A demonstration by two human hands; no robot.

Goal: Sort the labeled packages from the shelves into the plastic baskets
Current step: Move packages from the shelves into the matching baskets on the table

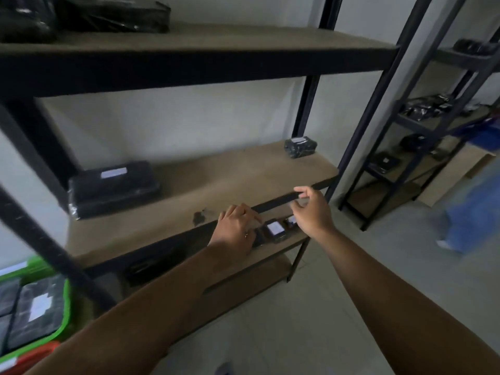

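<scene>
Both bare arms are being stretched toward the rack (311,109) from 6 o'clock. The left hand (234,229) is being laid, back up, over the front edge of the lower shelf (273,251), its fingers reaching past a dark packet (259,237) that is lying against its 3 o'clock side; whether that packet is being gripped cannot be told through the blur. Just at 3 o'clock of the packet, a small labelled package (274,230) is lying label up on the same shelf, and another label (291,220) is being half hidden behind the right hand (311,212). The right hand is being held above these with thumb and fingers spread apart, nothing in it, its fingertips near the dark front beam (281,201) of the middle shelf (216,180). On that middle shelf a long black package (113,186) with a white label is lying at 9 o'clock, well apart from a small black bundle (300,147) at 2 o'clock. More black packages (108,14) are being kept on the top shelf at 11 o'clock. At 8 o'clock of the frame a green basket (66,301) is holding labelled packages (38,309), with a red basket (44,347) just beside it at its 6 o'clock. A second rack (405,123) with dark packages is standing at 3 o'clock.
</scene>
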